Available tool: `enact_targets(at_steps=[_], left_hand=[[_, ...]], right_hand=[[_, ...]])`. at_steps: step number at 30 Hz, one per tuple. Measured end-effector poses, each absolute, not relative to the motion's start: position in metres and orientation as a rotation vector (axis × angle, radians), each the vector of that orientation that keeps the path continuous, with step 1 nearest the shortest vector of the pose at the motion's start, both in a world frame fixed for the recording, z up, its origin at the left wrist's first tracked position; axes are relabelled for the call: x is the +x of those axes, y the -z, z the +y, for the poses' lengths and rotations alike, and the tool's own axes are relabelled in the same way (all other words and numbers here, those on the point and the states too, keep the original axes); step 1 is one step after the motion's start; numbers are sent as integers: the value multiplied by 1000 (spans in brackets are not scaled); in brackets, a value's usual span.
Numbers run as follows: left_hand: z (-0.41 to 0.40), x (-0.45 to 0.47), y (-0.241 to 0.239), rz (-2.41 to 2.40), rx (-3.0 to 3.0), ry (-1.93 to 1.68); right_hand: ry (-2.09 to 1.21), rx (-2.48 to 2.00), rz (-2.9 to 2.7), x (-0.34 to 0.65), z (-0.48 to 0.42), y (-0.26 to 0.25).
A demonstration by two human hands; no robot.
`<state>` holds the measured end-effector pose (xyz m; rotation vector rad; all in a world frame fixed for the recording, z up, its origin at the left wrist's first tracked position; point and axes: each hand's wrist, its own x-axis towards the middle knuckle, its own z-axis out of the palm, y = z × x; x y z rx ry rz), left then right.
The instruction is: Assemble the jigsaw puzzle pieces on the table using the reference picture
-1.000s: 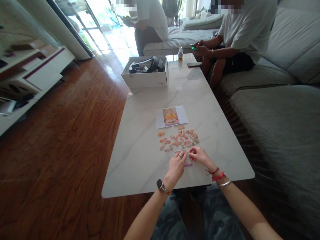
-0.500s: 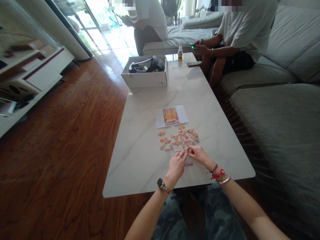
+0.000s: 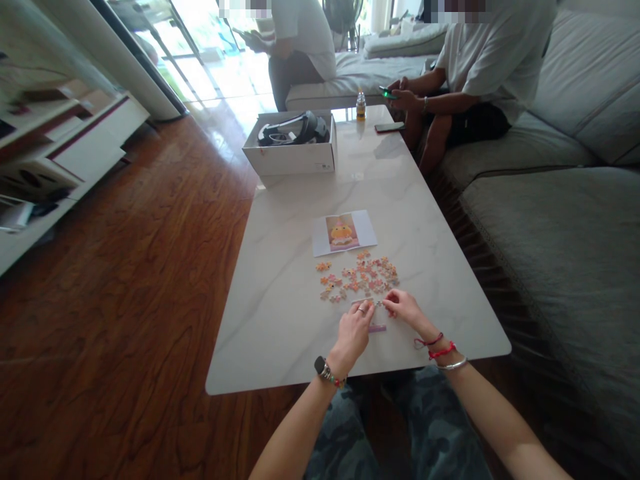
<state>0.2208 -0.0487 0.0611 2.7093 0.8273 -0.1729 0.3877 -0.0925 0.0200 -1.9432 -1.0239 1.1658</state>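
Note:
Several loose pink and orange puzzle pieces (image 3: 361, 279) lie scattered on the white marble table (image 3: 280, 313). Beyond them lies a reference picture (image 3: 343, 233) of a yellow duck on white paper. My left hand (image 3: 355, 328) rests at the near edge of the pieces, fingers pinched on a small piece. My right hand (image 3: 406, 311) sits just to its right, fingertips pinched close to the left hand's. A few joined pieces (image 3: 377, 327) lie between the hands.
A white box (image 3: 293, 157) with a black headset inside stands further up the table. A small bottle (image 3: 361, 107) and a phone (image 3: 389, 127) lie at the far end. Two people sit on the grey sofa (image 3: 560, 220). Wooden floor lies to the left.
My right hand shifted slightly to the right and back, its fingertips staying near the left hand. The left hand barely moved.

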Motion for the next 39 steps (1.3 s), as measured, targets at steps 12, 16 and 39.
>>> enact_targets(at_steps=[12, 16, 39], left_hand=[[-48, 219, -55, 784, 2736, 100], [-47, 220, -54, 794, 2733, 98], [-45, 221, -51, 797, 2717, 70]], right_hand=[[-1131, -1934, -1048, 387, -78, -22], [-1097, -2014, -1102, 385, -75, -27], [-1400, -1785, -937, 385, -82, -22]])
